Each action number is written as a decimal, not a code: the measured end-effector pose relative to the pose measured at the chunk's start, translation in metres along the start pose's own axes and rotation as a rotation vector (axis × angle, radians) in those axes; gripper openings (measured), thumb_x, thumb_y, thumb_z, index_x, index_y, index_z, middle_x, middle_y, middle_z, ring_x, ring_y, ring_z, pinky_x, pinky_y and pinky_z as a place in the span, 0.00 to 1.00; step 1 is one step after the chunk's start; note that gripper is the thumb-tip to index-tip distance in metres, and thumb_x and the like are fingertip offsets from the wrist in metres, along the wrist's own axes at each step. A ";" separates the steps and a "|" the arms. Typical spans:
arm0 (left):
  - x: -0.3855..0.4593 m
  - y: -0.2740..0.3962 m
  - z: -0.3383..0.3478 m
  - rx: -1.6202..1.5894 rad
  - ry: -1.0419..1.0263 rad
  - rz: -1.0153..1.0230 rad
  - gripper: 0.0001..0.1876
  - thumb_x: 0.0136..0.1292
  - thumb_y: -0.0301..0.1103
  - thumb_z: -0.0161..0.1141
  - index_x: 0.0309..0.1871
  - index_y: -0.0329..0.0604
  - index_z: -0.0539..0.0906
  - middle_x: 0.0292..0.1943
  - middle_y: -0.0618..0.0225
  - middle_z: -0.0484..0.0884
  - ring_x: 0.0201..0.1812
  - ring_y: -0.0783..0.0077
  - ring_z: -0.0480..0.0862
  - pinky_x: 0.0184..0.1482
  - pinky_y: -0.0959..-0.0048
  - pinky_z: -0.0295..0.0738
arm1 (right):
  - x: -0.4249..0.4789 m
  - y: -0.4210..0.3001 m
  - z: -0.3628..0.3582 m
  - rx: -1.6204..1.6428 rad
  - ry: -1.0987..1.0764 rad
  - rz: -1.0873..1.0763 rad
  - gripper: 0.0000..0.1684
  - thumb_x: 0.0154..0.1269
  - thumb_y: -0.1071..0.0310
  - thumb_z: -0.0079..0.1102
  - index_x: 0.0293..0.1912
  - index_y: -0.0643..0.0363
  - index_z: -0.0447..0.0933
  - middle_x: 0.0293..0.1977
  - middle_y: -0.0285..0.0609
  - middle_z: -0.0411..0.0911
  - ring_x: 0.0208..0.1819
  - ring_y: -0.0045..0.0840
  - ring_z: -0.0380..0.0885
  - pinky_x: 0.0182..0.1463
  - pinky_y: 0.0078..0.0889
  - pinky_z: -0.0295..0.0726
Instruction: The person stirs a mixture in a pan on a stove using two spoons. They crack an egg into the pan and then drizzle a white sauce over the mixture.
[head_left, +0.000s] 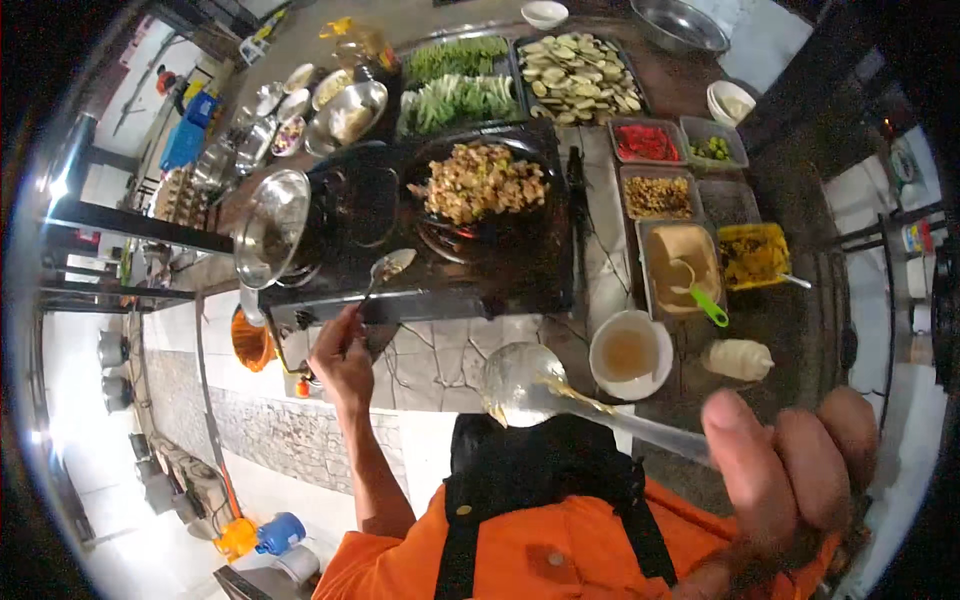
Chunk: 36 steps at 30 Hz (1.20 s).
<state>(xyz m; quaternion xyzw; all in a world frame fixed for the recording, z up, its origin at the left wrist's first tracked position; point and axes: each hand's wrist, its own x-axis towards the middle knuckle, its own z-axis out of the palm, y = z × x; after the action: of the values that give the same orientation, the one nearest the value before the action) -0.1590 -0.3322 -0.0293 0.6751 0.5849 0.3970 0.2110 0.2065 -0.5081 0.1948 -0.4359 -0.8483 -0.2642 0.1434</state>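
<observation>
My left hand (345, 352) grips the handle of a metal spoon (393, 264), its bowl over the front edge of the black stove (352, 289). A chopped, browned food mixture (484, 184) sits on a dark round pan behind the spoon. My right hand (780, 465) is raised close to the camera, shut on the handle of a large ladle (525, 382) with bits of food stuck to its bowl. A white bowl of brownish liquid (630, 354) stands behind the ladle's handle, beside a squeeze bottle (739, 360).
Trays of cut green vegetables (457, 97) and sliced pale vegetables (577, 75) lie behind the stove. At right are tubs of red strips (645, 141), a tan sauce (679, 259) and a yellow container (752, 255). A steel bowl (274, 229) stands at the stove's left.
</observation>
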 end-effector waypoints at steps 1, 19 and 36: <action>0.002 -0.004 -0.001 -0.019 -0.005 -0.004 0.15 0.60 0.15 0.56 0.48 0.33 0.87 0.30 0.63 0.84 0.32 0.75 0.80 0.38 0.75 0.75 | 0.003 -0.018 -0.003 0.075 -0.071 0.208 0.27 0.70 0.44 0.54 0.54 0.55 0.71 0.41 0.39 0.74 0.35 0.32 0.71 0.36 0.35 0.70; 0.121 -0.005 0.054 0.273 -0.255 0.508 0.17 0.52 0.21 0.59 0.47 0.43 0.86 0.34 0.59 0.81 0.41 0.51 0.82 0.42 0.58 0.77 | 0.064 0.073 0.390 0.448 0.050 0.728 0.24 0.51 0.84 0.58 0.49 0.57 0.84 0.43 0.50 0.82 0.44 0.46 0.81 0.50 0.46 0.79; 0.139 -0.013 0.078 0.430 -0.332 0.563 0.15 0.49 0.26 0.61 0.43 0.49 0.86 0.33 0.65 0.80 0.41 0.58 0.81 0.43 0.61 0.76 | 0.041 0.062 0.357 0.457 0.036 0.799 0.24 0.50 0.89 0.55 0.47 0.65 0.85 0.36 0.50 0.83 0.38 0.41 0.82 0.44 0.40 0.81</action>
<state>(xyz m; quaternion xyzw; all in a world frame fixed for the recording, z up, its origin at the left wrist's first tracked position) -0.1062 -0.1821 -0.0454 0.8931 0.4045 0.1931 0.0392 0.2291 -0.2465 -0.0586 -0.6813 -0.6477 -0.0019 0.3411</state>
